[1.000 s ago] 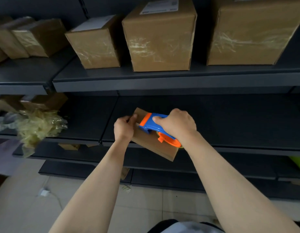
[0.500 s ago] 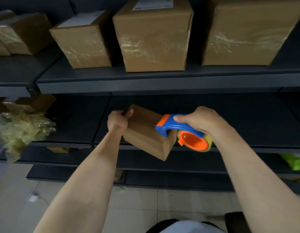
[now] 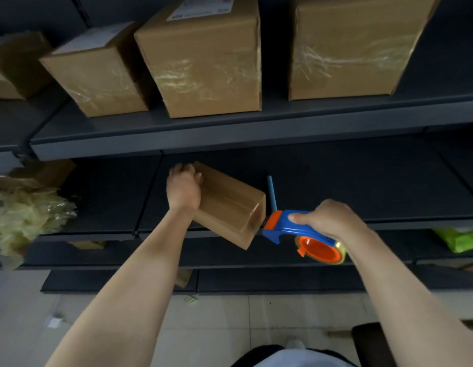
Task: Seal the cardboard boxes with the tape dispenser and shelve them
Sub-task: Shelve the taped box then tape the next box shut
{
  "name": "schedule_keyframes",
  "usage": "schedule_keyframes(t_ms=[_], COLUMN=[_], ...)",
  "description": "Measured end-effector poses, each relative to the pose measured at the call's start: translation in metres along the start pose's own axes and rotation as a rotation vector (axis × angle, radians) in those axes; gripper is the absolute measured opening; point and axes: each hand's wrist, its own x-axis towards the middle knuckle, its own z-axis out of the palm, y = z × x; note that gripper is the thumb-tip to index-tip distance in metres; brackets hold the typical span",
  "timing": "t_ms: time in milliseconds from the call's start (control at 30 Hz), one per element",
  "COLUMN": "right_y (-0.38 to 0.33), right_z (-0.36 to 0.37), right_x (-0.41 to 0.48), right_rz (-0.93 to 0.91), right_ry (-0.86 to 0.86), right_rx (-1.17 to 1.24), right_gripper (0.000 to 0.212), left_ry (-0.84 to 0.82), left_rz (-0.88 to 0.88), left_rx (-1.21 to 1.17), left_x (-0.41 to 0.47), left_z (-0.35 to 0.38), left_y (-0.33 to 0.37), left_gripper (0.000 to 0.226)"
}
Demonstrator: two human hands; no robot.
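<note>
Tape dispenser, gripped by the right hand, has slid off the box the left hand clutches over the shelf edge; this seam looks sealed.

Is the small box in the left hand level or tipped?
Tipped. The small box slants down toward the tape dispenser, its raised end gripped by the left hand.

Dark shelving — pale tiled floor
</note>
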Motion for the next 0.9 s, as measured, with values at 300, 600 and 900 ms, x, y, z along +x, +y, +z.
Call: schedule_keyframes(t_ms=[300,600,900], right_y=[-0.018,-0.018,-0.013], right_z=[0.02,0.022,0.032], right_x=[0.007,0.008,0.006], right_rz=[-0.057,-0.029,-0.005], right_ry=[0.062,0.044,0.047], right_rx=[0.012,0.021,0.074], right_gripper=[0.056,0.056,0.057], left_ry=[-0.215,-0.223,-0.211], left_rz=[0.036,0.206,0.268], left_rx=[0.097,0.225,0.146], left_x=[-0.044,-0.08,-0.085], left_z=[0.005,0.018,0.014], left_y=[0.035,0.065,0.061], left_gripper=[0.062,0.082,0.08])
